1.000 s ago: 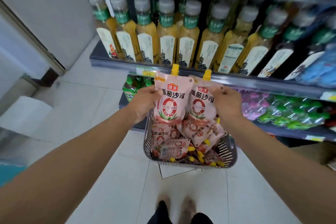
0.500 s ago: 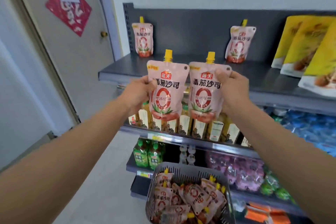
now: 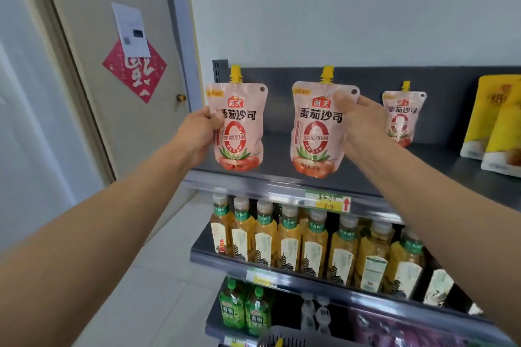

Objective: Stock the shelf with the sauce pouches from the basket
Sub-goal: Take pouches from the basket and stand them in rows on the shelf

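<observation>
Two pink sauce pouches with yellow spouts are held upright over the dark grey top shelf (image 3: 423,175). My left hand (image 3: 197,135) grips the left pouch (image 3: 239,127) by its left edge. My right hand (image 3: 363,121) grips the right pouch (image 3: 317,129) by its upper right edge. A third matching pouch (image 3: 403,118) stands at the back of the shelf, right of my right hand. Only the grey rim of the basket (image 3: 284,339) shows at the bottom edge, with one yellow spout in it.
Yellow snack bags (image 3: 496,121) stand at the right end of the top shelf. Amber drink bottles (image 3: 313,242) fill the shelf below, green bottles (image 3: 245,310) the one under it. A door (image 3: 112,65) with a red paper diamond is to the left.
Both hands have lifted the two pouches up from the basket to the top shelf and spread them apart. The view has tilted upward, so the basket has dropped almost out of sight.
</observation>
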`<state>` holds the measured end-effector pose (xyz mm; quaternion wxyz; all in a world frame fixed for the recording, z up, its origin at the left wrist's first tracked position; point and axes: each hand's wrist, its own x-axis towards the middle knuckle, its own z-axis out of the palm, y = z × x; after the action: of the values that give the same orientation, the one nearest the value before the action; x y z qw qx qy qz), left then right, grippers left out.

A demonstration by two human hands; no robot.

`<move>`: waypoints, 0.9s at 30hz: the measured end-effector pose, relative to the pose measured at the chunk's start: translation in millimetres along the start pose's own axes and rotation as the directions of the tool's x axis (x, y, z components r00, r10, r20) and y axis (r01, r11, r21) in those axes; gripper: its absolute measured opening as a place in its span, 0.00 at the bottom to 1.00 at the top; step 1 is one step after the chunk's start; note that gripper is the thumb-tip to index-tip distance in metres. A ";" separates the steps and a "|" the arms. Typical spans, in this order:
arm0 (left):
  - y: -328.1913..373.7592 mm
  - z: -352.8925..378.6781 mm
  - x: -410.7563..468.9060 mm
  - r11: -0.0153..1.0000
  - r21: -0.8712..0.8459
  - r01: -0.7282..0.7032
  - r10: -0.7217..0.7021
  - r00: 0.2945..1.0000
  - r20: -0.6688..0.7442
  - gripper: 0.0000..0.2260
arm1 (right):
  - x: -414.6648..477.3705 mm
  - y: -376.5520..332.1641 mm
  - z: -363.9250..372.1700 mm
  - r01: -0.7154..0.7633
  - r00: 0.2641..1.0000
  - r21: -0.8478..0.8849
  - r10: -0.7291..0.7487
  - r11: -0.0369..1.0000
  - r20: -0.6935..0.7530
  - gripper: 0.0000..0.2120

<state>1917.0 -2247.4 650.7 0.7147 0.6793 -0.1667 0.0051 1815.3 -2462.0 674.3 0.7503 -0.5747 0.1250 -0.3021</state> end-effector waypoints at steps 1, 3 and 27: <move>-3.3 -4.8 14.1 1.000 -0.003 0.005 -0.005 1.000 -0.003 0.12 | 8.1 3.6 6.8 0.005 1.000 -0.008 -0.005 1.000 -0.006 0.05; -12.5 -15.3 43.4 1.000 0.001 0.013 -0.013 1.000 -0.004 0.11 | 25.3 12.7 21.5 0.002 1.000 -0.022 -0.003 1.000 -0.026 0.04; -99.9 -60.7 198.0 0.981 -0.057 0.184 -0.167 0.960 0.225 0.15 | 159.2 121.8 104.2 -0.061 0.996 -0.133 0.068 0.989 0.054 0.08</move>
<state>2141.4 -2239.5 601.1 0.7151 0.6598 -0.1837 -0.1399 2033.9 -2455.9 617.6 0.7237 -0.6268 0.1413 -0.2519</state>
